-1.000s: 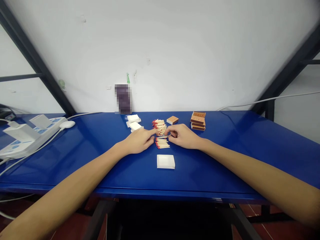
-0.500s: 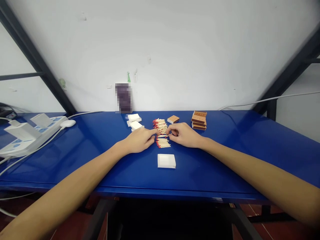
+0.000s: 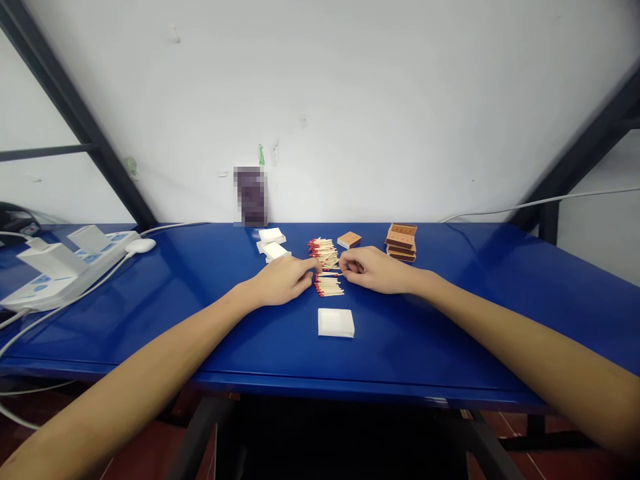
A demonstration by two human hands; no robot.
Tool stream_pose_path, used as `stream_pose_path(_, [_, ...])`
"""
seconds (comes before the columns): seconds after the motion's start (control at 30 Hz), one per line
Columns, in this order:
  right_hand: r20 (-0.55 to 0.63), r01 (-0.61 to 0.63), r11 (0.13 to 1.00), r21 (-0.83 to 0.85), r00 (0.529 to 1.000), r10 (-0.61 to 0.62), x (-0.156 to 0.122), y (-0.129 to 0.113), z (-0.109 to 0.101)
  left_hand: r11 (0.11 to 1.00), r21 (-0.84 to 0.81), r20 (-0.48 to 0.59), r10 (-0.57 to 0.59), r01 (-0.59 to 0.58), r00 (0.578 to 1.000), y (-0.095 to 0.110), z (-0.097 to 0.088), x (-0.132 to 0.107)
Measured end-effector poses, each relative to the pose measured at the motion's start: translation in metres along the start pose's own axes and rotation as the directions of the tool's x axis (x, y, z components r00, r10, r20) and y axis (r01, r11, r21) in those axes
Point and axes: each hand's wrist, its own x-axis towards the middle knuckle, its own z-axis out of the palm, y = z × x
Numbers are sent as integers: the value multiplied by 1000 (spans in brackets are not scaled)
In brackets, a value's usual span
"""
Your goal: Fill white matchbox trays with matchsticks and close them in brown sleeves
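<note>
Two bare hands meet the matches at the centre of the frame. Left hand (image 3: pixel 284 281): fingers partly curled, index fingertip at the left edge of the loose match pile (image 3: pixel 324 252); whether it has hold of a match cannot be told. Right hand (image 3: pixel 375 271): thumb and forefinger bent close together at the right edge of the pile; a pinched match cannot be confirmed. An aligned row of matches (image 3: pixel 330 287) lies just below the pile, red heads to the left. A white matchbox tray (image 3: pixel 336 323) sits lower centre, apart from both hands. Further white trays (image 3: pixel 272 235) lie left of the pile; an orange-brown matchbox (image 3: pixel 349 239) and stacked matchbox sleeves (image 3: pixel 401 240) stand to its right. A power strip (image 3: pixel 31 295) occupies the left of the blue table (image 3: pixel 450 333).
</note>
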Motion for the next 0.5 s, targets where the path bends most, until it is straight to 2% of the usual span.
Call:
stream_pose_path(0.23, [-16,-54,997,-63,998,53,-3,3,-3,999,-49,3,11,-10,1000,0,0,0])
stream_pose_path(0.5, [-95,-135,990,50,986,139,-2,3,9,996,-90,7,6,-5,1000,2,1,2])
